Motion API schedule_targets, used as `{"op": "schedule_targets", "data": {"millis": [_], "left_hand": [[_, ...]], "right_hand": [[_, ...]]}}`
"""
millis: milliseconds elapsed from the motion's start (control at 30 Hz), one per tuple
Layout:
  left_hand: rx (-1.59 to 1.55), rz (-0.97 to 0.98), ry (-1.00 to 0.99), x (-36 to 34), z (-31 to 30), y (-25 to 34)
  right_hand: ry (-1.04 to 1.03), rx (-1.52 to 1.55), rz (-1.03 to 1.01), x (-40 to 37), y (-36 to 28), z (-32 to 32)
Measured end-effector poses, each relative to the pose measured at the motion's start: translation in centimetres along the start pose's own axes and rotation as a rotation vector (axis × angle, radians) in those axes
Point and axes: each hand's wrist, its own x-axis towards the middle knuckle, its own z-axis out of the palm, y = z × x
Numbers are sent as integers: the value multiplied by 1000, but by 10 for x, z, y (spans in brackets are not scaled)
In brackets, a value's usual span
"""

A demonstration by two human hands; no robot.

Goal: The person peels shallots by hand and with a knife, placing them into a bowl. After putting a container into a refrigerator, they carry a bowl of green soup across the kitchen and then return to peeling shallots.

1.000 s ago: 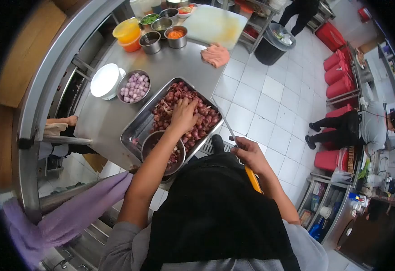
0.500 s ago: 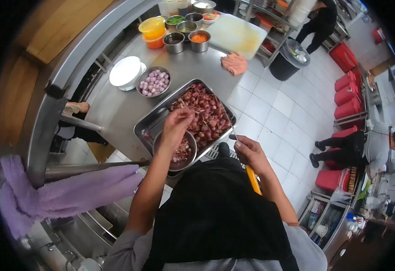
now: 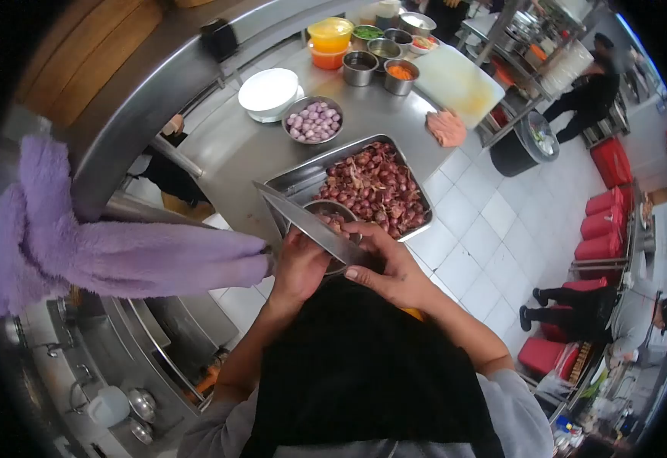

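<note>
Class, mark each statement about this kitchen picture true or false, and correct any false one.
1. The right hand holds a knife. True.
2. The tray holds green peppers. False: it holds red shallots.
3. A bowl of peeled shallots stands on the counter beyond the tray. True.
4. The pink cloth lies in the tray. False: it lies on the counter, beside the white board.

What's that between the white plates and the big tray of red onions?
A round metal bowl of peeled pale-purple shallots, between the white plate stack and the rectangular metal tray. The head view shows it.
</note>
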Motion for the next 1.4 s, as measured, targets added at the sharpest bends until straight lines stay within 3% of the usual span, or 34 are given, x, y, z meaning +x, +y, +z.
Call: {"op": "schedule_targets", "data": {"millis": [333, 800, 967, 1300, 1367, 1400], "left_hand": [[66, 150, 50, -19, 2, 6], [127, 134, -1, -17, 28, 0], [214, 160, -14, -19, 20, -4], [140, 177, 5, -29, 18, -3], [84, 176, 21, -28, 10, -3], [85, 137, 2, -26, 3, -3]], "right_hand": [[-67, -91, -125, 8, -6, 10], [-9, -113, -22, -10, -11, -1], [61, -95, -157, -5, -3, 7], [47, -9, -197, 11, 15, 14], [-89, 449, 183, 15, 15, 4], [-94, 449, 184, 16, 15, 0]]}}
